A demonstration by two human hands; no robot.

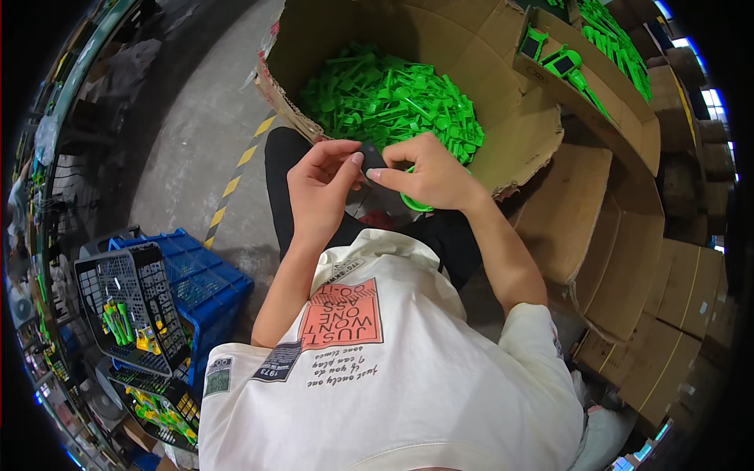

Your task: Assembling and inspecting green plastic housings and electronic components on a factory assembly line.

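Note:
My left hand and my right hand meet in front of my lap. Between their fingertips is a small, flat, dark piece. My left thumb and fingers pinch it from one side, and my right thumb and forefinger press on its other side. A bright green curved plastic part shows just below my right hand; whether its curled fingers hold it is hidden. Beyond both hands, a large cardboard box holds a heap of green plastic parts.
At right, a cardboard tray carries green pieces with dark panels. Flattened and stacked cartons stand nearby. On the left are a blue crate and black baskets with green and yellow parts. Striped tape crosses the grey floor.

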